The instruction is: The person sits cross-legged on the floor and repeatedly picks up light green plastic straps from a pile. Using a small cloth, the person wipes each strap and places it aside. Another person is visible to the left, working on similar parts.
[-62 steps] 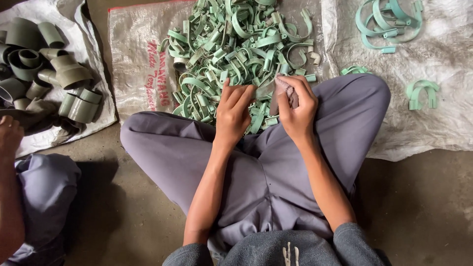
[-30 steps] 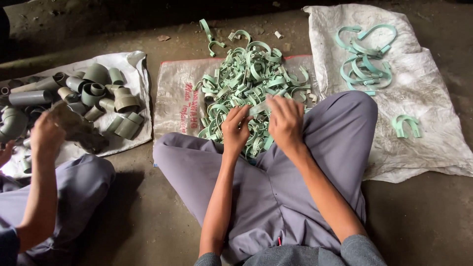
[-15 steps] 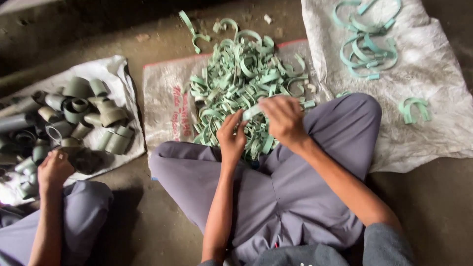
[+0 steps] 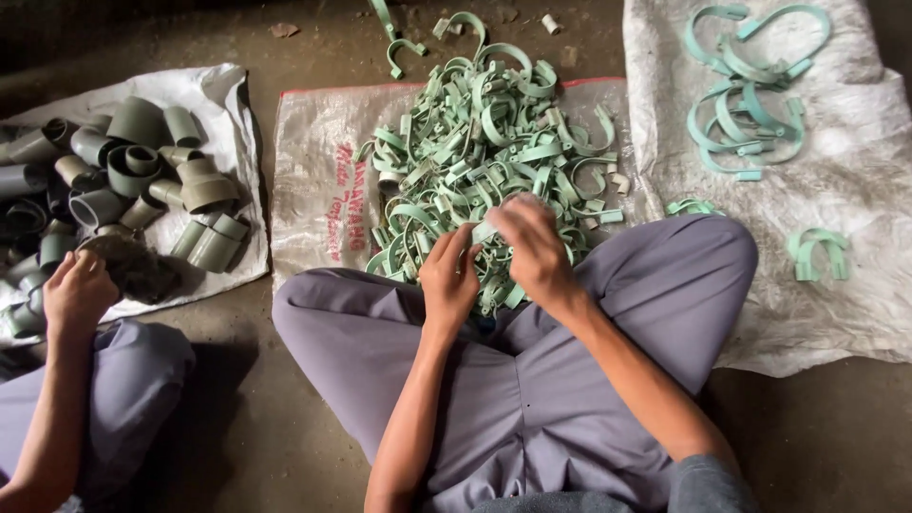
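Note:
I sit cross-legged on the floor with a heap of pale green plastic pipe clamps [image 4: 484,142] on a woven sack [image 4: 318,180] in front of my knees. My left hand [image 4: 449,275] and my right hand [image 4: 532,247] are together at the near edge of the heap, both pinching one green clamp piece [image 4: 484,231] between them. My right hand is blurred, so whether it also holds a rag is unclear.
A second sack [image 4: 855,171] at the right carries larger teal clamps [image 4: 746,104] and a small pair [image 4: 819,253]. At the left, grey pipe fittings [image 4: 142,180] lie on another sack, where another person's hand [image 4: 78,290] rests on a dark rag. Bare concrete surrounds my legs.
The camera view shifted around while my hands stayed at the heap's near edge working the same clamp piece. The other person's hand lowered onto the fittings pile.

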